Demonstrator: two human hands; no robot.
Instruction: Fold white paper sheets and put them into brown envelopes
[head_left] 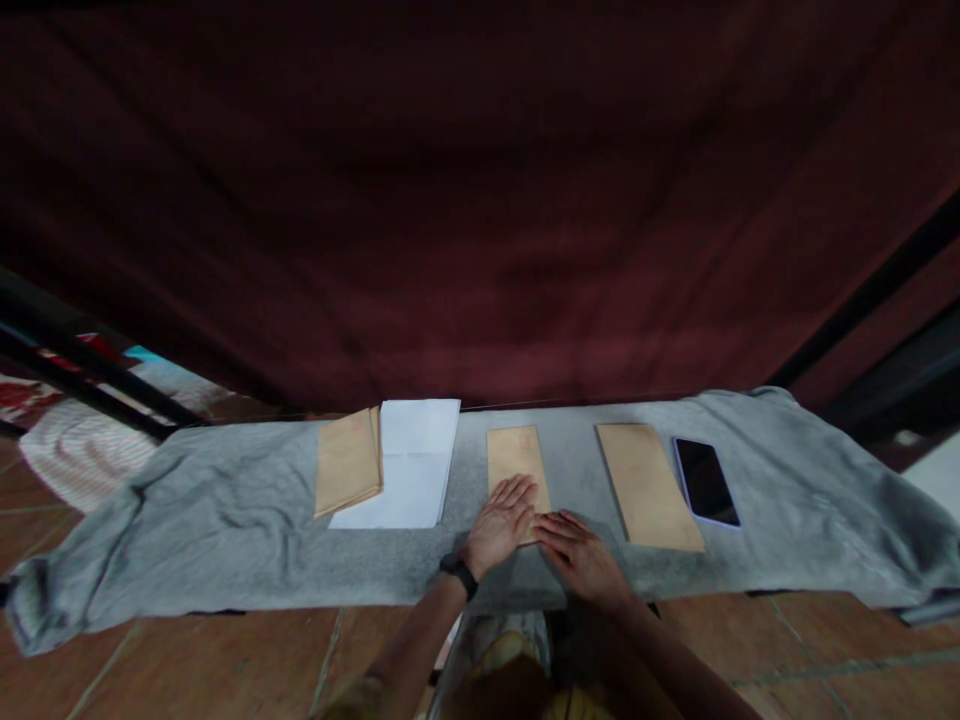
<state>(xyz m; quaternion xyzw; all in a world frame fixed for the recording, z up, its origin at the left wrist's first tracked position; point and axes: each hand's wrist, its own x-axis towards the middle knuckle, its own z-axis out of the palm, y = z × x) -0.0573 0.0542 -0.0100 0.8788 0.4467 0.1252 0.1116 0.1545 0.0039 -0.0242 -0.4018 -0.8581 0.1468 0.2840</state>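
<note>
A tan envelope (516,447) lies flat on the grey cloth in front of me. My left hand (504,515), with a dark band on its wrist, rests flat on the envelope's lower middle, fingers stretched out. My right hand (576,548) touches the envelope's lower right edge with its fingertips, the fingers extended and close together. Both hands cover the lower part of the envelope. Off to the left, a stack of tan envelopes (346,462) partly overlaps some white paper sheets (416,465) with a crease across them. Another tan envelope or small pile (649,487) lies to the right.
A phone (707,482) with a dark screen and pale purple edge lies at the right. Grey cloth (225,500) covers the long, narrow surface. Behind it hangs a dark red curtain (480,250). Dark bars (97,375) stand at the left; tiled floor (262,660) shows below.
</note>
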